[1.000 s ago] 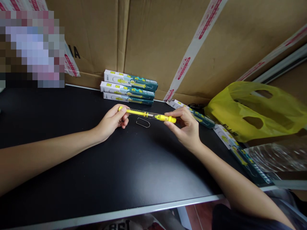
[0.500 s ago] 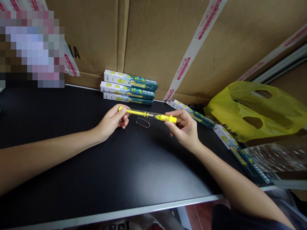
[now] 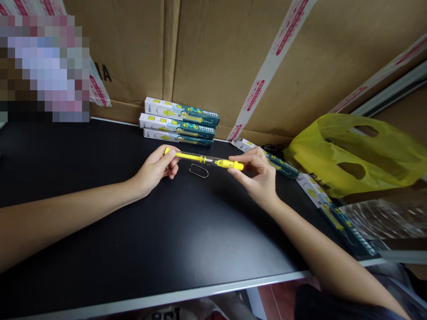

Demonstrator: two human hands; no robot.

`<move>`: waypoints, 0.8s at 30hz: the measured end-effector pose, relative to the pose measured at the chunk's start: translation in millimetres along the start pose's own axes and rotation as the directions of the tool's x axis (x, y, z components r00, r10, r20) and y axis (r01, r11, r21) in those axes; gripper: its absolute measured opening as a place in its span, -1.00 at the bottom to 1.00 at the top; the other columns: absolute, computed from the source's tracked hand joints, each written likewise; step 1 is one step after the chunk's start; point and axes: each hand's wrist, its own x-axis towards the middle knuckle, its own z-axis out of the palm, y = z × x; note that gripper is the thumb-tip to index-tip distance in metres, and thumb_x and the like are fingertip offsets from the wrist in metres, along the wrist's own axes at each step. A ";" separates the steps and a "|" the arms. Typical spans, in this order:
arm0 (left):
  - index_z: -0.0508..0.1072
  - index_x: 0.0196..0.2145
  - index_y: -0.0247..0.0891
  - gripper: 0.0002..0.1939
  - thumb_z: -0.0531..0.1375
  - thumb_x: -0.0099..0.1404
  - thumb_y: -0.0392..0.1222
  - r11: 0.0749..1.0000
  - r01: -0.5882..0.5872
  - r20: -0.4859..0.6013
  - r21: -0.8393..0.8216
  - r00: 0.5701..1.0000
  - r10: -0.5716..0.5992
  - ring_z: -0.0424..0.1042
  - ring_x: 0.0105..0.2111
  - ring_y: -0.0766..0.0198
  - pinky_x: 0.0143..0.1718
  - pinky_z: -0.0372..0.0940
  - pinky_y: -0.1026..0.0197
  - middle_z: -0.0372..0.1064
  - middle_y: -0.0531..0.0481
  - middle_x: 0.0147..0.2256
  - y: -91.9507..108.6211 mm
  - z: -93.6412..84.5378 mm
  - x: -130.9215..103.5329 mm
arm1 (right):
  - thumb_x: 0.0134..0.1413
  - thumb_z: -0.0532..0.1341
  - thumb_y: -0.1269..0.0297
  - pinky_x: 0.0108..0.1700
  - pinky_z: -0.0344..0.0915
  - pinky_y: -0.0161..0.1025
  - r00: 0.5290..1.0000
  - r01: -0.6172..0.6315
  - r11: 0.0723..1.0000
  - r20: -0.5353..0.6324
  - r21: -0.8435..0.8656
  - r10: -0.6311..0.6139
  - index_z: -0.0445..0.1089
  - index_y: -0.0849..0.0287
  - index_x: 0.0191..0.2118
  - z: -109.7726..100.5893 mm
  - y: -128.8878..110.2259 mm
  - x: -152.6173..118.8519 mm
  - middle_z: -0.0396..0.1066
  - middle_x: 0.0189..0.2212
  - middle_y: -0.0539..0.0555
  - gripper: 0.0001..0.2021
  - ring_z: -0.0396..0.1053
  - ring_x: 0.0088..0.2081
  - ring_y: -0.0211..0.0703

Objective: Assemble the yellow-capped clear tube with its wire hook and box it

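Observation:
Both of my hands hold a long yellow and clear tube-shaped tool [image 3: 203, 159] level above the black table [image 3: 100, 231]. My left hand [image 3: 156, 169] pinches its left yellow end. My right hand [image 3: 258, 177] grips the right yellow cap with fingertips. Under the tool, a bent metal wire hook [image 3: 199, 170] lies on the table between my hands.
Three white and teal product boxes [image 3: 180, 121] are stacked against the cardboard cartons [image 3: 213, 53] at the back. More such boxes [image 3: 333, 213] lie along the right side beside a yellow plastic bag [image 3: 353, 151] and clear wrapping [image 3: 380, 222].
My right hand's fingers have shifted a little on the yellow cap; the tool stays in the same place. The left hand has not moved.

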 end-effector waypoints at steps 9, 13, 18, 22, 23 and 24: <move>0.31 -0.25 -0.28 -0.89 0.11 0.37 -0.18 1.000 0.002 -0.003 0.006 1.000 -0.002 0.24 -0.56 0.44 -0.55 0.18 0.37 0.15 0.13 -0.51 0.1 -0.3 -0.1 | 0.04 0.35 0.14 -0.35 0.34 -0.15 1.000 0.010 0.999 0.015 0.033 -0.010 0.52 0.05 -0.21 0.6 -0.6 -1.0 0.31 -0.33 0.06 -0.80 0.29 -0.26 -0.09; 0.31 -0.25 -0.28 -0.90 0.09 0.38 -0.20 1.000 0.005 -0.008 0.008 1.000 -0.005 0.24 -0.56 0.44 -0.55 0.17 0.37 0.15 0.13 -0.51 0.8 -0.1 -0.1 | 0.05 0.34 0.15 -0.36 0.33 -0.16 1.000 0.007 0.999 0.028 0.036 -0.008 0.51 0.07 -0.21 1.0 0.1 -0.7 0.34 -0.35 0.07 -0.81 0.30 -0.27 -0.09; 0.31 -0.25 -0.29 -0.90 0.09 0.38 -0.21 1.000 0.006 -0.008 0.004 1.000 -0.006 0.25 -0.56 0.44 -0.55 0.17 0.37 0.16 0.13 -0.51 1.6 0.6 0.1 | 0.06 0.34 0.18 -0.36 0.34 -0.17 0.999 0.018 0.998 0.039 0.059 -0.020 0.50 0.09 -0.21 1.1 -0.5 -0.6 0.38 -0.36 0.06 -0.82 0.32 -0.30 -0.12; 0.32 -0.26 -0.28 -0.89 0.12 0.37 -0.18 1.000 0.007 -0.006 -0.003 1.000 -0.007 0.25 -0.56 0.44 -0.55 0.18 0.37 0.16 0.13 -0.50 1.2 0.3 0.3 | 0.07 0.33 0.15 -0.35 0.36 -0.15 0.999 -0.005 0.999 0.054 0.051 0.002 0.49 0.10 -0.22 0.6 -2.4 -0.9 0.42 -0.35 0.08 -0.82 0.35 -0.29 -0.11; 0.32 -0.26 -0.28 -0.89 0.12 0.37 -0.18 1.000 0.006 -0.006 -0.005 1.000 -0.006 0.24 -0.56 0.44 -0.55 0.18 0.37 0.16 0.13 -0.51 0.9 0.1 0.3 | 0.07 0.33 0.15 -0.35 0.36 -0.16 0.998 -0.007 0.999 0.056 0.054 0.004 0.49 0.10 -0.22 0.5 -2.8 -0.9 0.43 -0.35 0.08 -0.82 0.35 -0.29 -0.11; 0.32 -0.26 -0.28 -0.89 0.12 0.37 -0.18 1.000 0.004 -0.007 -0.006 1.000 -0.004 0.24 -0.56 0.44 -0.55 0.18 0.37 0.16 0.13 -0.51 0.7 0.1 0.2 | 0.07 0.33 0.16 -0.35 0.36 -0.16 0.998 -0.006 0.998 0.056 0.058 0.003 0.49 0.10 -0.22 0.5 -3.0 -0.9 0.43 -0.35 0.08 -0.82 0.35 -0.30 -0.11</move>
